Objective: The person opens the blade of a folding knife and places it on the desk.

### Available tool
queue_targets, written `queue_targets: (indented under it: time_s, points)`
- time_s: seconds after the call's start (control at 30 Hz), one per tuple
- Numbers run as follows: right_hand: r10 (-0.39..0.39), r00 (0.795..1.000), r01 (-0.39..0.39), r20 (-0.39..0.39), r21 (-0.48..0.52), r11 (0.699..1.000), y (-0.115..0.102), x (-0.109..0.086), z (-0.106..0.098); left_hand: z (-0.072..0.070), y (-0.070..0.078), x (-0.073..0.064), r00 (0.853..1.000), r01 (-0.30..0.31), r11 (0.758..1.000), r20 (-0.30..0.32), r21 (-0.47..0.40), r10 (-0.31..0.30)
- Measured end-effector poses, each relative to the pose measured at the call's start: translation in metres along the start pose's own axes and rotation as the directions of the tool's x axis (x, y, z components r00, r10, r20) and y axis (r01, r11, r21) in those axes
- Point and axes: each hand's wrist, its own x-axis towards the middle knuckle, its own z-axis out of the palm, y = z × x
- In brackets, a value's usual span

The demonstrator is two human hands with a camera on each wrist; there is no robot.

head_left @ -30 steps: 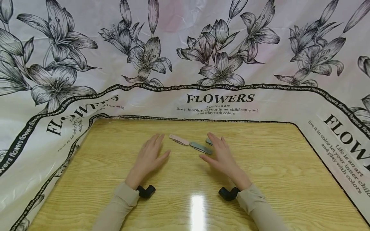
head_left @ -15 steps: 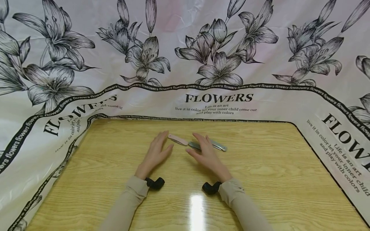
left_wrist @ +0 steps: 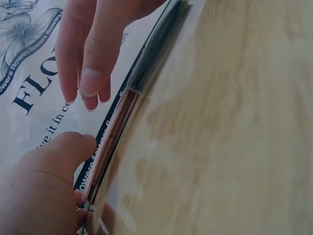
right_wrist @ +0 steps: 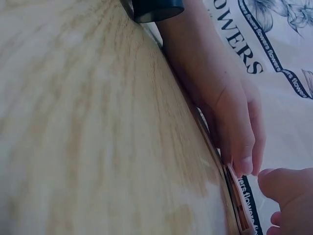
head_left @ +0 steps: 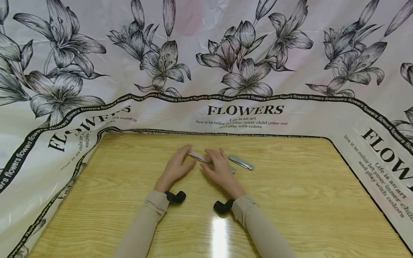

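A slim pink folded tool (head_left: 199,156) with rounded ends lies on the table between the hands. My left hand (head_left: 175,166) is at its left end, fingertips right at the edge, thumb apart from the fingers. My right hand (head_left: 221,172) hovers over its right end with loosely bent fingers and nothing between them. In the left wrist view, a matching dark green tool (left_wrist: 156,46) lies end to end with the pink one. From the head, the right hand hides most of that green tool. Another grey-green tool (head_left: 241,162) lies to the right of the right hand.
The wood-grain table (head_left: 306,200) ends at a white flower-printed sheet (head_left: 161,118) hanging behind and along the sides. Black wrist devices (head_left: 222,206) sit at both cuffs. A bright light reflection (head_left: 220,236) shows near the table's front.
My right hand has moved left, from beside the green tools to the pink tool's right end, uncovering the rightmost tool. My left hand has shifted slightly right towards the pink tool.
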Motion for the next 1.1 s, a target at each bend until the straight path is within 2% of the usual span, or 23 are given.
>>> queue_targets:
  time_s: [0.17, 0.33, 0.47, 0.67, 0.77, 1.03, 1.1]
  points:
    - [-0.085, 0.996, 0.083, -0.027, -0.043, 0.996, -0.001, 0.000, 0.002, -0.002, -0.001, -0.002, 1.000, 0.020, 0.999, 0.015, 0.029, -0.020]
    - [-0.104, 0.994, 0.102, -0.034, -0.070, 0.992, 0.000, 0.003, 0.006, -0.002, -0.001, -0.001, 0.999, 0.035, 0.999, 0.000, 0.028, -0.035]
    - [-0.116, 0.992, 0.113, -0.051, -0.059, 0.992, 0.001, 0.004, 0.009, -0.001, 0.000, -0.001, 1.000, 0.016, 1.000, -0.014, 0.013, -0.016]
    - [-0.192, 0.977, 0.189, -0.091, -0.041, 0.981, 0.001, 0.001, 0.013, 0.000, 0.000, -0.002, 0.997, -0.037, 0.999, -0.067, -0.031, 0.035]
    - [-0.206, 0.972, 0.205, -0.115, -0.022, 0.979, 0.002, 0.000, 0.014, 0.001, -0.001, -0.002, 0.994, -0.065, 0.997, -0.087, -0.036, 0.061]
    - [-0.206, 0.966, 0.207, -0.155, -0.009, 0.978, 0.003, -0.003, 0.013, 0.002, -0.001, -0.003, 0.995, -0.073, 0.996, -0.078, -0.050, 0.069]
    - [-0.209, 0.965, 0.209, -0.161, -0.013, 0.978, 0.002, -0.003, 0.013, 0.002, -0.001, -0.004, 0.994, -0.090, 0.994, -0.074, -0.061, 0.085]
